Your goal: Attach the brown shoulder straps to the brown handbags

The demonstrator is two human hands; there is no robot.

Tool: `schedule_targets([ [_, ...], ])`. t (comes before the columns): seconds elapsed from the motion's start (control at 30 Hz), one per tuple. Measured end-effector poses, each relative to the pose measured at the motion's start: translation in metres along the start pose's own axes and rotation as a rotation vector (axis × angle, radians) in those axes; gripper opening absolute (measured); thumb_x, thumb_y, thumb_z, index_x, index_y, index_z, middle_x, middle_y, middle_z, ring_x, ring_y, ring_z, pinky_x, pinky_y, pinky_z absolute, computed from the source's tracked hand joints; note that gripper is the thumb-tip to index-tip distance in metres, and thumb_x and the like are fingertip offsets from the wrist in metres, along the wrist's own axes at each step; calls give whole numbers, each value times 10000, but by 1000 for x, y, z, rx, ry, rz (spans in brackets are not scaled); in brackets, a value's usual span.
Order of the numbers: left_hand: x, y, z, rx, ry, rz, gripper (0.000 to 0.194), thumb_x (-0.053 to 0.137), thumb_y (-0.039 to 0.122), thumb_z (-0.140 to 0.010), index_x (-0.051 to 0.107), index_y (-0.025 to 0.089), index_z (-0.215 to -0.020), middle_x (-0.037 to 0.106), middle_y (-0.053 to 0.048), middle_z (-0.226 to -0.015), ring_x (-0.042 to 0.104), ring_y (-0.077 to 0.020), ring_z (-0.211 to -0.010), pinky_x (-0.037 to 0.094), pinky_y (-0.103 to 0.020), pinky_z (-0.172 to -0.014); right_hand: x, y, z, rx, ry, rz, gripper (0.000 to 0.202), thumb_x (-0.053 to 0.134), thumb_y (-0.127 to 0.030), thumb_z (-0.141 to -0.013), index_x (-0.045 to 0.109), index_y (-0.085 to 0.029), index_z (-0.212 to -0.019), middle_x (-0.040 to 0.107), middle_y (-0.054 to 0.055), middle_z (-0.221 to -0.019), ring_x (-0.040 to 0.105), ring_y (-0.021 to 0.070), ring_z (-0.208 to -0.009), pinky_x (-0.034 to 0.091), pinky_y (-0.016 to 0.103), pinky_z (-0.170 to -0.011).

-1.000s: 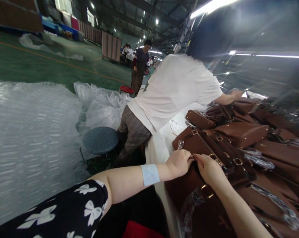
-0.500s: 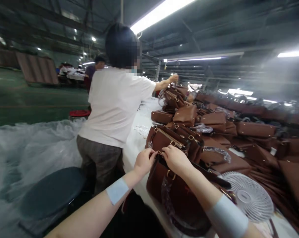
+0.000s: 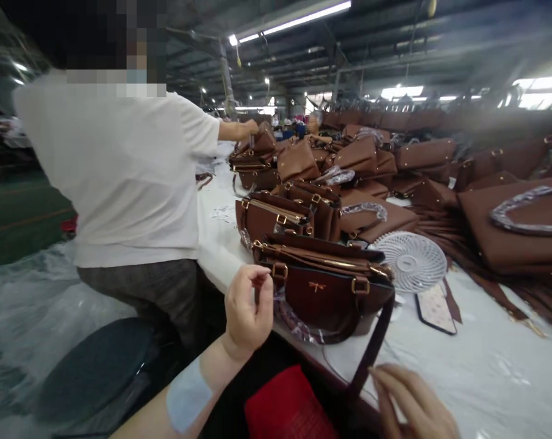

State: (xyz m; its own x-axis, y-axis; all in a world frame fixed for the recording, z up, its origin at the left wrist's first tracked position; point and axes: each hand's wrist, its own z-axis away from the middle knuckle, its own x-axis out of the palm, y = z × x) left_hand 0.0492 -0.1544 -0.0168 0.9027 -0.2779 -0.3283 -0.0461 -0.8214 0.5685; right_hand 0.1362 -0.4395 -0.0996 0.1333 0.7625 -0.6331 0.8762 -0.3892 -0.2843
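A dark brown handbag [image 3: 324, 299] with a gold dragonfly emblem and a gold zipper stands at the table's front edge. Its plastic-wrapped handle [image 3: 298, 326] droops down the front. Beside the bag's left end is my left hand [image 3: 249, 310], fingers loosely curled, thumb apart from them, with nothing visible between. A brown shoulder strap [image 3: 371, 347] runs from the clasp at the bag's right end down over the table edge. My right hand [image 3: 415, 402] is just right of this strap, fingers partly spread and somewhat blurred; whether a fingertip touches the strap is unclear.
More brown handbags [image 3: 276, 213] are heaped behind. A white fan [image 3: 410, 261] and a phone [image 3: 435, 310] lie right of the bag on the white table [image 3: 490, 360]. A co-worker in a white shirt [image 3: 120, 171] stands at left, near a dark stool [image 3: 97, 366].
My hands have come away from the clasp at the bag's end and moved apart, the right one down and rightward. The strap now hangs from the bag's right end. My view has swung right.
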Motion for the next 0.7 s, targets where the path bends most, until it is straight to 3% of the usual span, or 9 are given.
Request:
schedule_targets([
  [0.07,8,28,23,74,-170,128,114,492,200,-912,558,193,-1004,612,-45,-916,603,-161,-837,519,-301,-763,-22,39,19,220,-47,181,312,535,-328,-877,647,-410,-1157,735,43,-976,723,301,-852,622,464,-708],
  [0.13,23,52,46,142,-398,261,125,465,201,-912,552,197,-1001,630,-55,-907,610,-173,-843,523,-315,-773,-38,77,35,363,-94,332,310,450,-402,-922,665,-277,-1107,711,95,-1071,692,325,-951,580,501,-803],
  [0.2,42,69,68,243,-681,315,134,432,229,-930,560,191,-947,650,-57,-870,619,-179,-818,529,-313,-763,-44,110,50,399,-166,389,427,363,-449,-951,639,-203,-1166,680,123,-1170,653,329,-1042,540,506,-896],
  [0.3,76,84,95,417,-1109,170,198,418,274,-965,583,177,-914,663,-51,-876,638,-181,-811,543,-296,-743,-38,143,68,362,-304,420,539,288,-464,-969,574,-141,-1293,594,148,-1334,575,322,-1186,466,495,-1019],
  [0.37,97,88,109,465,-1278,-1,201,423,268,-970,595,164,-957,652,-63,-944,655,-193,-832,562,-305,-724,-29,153,77,353,-380,464,565,265,-460,-973,558,-133,-1330,553,149,-1390,526,324,-1248,431,504,-1053],
  [0.43,114,89,121,412,-1332,-192,172,435,211,-951,591,149,-988,626,-79,-980,670,-209,-801,575,-321,-647,-22,155,83,363,-420,508,571,255,-459,-975,554,-146,-1347,542,138,-1408,494,329,-1277,414,517,-1060],
  [0.53,133,89,131,261,-1278,-460,209,430,83,-901,582,113,-1041,599,-99,-974,681,-222,-716,566,-324,-524,-18,152,86,378,-432,528,579,246,-463,-977,542,-153,-1366,527,132,-1427,478,330,-1288,407,515,-1059],
  [0.7,151,90,123,108,-1339,-581,276,369,20,-905,616,57,-1022,617,-152,-972,713,-255,-789,596,-340,-594,-20,152,85,381,-436,519,568,251,-453,-979,550,-156,-1360,528,133,-1427,473,330,-1287,398,514,-1062],
])
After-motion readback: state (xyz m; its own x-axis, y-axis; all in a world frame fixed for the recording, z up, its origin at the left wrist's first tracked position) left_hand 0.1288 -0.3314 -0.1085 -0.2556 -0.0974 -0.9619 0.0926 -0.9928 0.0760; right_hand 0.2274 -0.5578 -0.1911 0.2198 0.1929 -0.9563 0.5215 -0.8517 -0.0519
